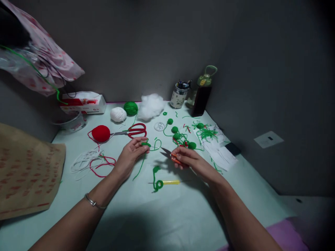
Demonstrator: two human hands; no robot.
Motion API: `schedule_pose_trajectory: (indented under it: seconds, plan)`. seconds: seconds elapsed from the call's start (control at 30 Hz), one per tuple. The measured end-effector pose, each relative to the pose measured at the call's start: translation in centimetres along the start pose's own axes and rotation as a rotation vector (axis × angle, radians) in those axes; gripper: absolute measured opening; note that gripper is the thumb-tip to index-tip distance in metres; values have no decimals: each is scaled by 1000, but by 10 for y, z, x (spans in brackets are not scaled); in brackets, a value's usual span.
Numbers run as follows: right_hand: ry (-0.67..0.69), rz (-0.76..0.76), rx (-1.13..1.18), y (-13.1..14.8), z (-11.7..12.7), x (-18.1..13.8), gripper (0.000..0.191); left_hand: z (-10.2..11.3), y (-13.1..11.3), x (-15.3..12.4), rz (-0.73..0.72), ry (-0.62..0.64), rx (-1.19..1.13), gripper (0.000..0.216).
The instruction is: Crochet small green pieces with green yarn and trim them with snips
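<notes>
Pinched in the fingers of my left hand (pixel 132 155) is a small green crocheted piece (pixel 146 144). A green yarn loop (pixel 157 141) and what looks like a thin needle extend from it to the right, and a yarn tail hangs below. My right hand (pixel 191 158) is closed round small orange-handled scissors (pixel 176 158), their blades pointing left at the end of the loop. Whether the blades touch the yarn I cannot tell. Below, on the table, lie a yellow-handled crochet hook (pixel 171 182) and a green crocheted ring (pixel 159 184) with a strand attached.
Large red-handled scissors (pixel 137 130) lie behind my left hand, beside a red yarn ball (pixel 101 133). White yarn (pixel 118 114), green yarn (pixel 131 108) and fluffy stuffing (pixel 151 106) sit at the back. Green crocheted balls (pixel 177 135) and yarn scraps (pixel 208 134) are spread right. A paper bag (pixel 31 170) stands left.
</notes>
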State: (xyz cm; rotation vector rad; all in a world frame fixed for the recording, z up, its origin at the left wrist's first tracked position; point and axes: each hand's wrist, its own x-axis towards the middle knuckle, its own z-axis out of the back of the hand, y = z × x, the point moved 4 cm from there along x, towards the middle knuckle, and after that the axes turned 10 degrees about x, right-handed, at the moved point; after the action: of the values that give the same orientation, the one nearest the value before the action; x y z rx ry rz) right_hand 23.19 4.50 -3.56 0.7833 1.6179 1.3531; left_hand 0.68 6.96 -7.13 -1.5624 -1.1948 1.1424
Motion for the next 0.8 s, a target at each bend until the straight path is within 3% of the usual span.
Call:
schedule_pose_trajectory:
  seconds: [0.17, 0.3, 0.8]
  plan:
    - [-121, 85, -174, 0, -6, 4, 32, -9, 4, -6, -12, 58, 64, 33]
    - [-135, 123, -336, 2, -14, 4, 35, -16, 4, -10, -24, 106, 113, 32]
    - [-168, 137, -350, -2, -20, 6, 29, -23, 2, -17, -15, 203, 189, 30]
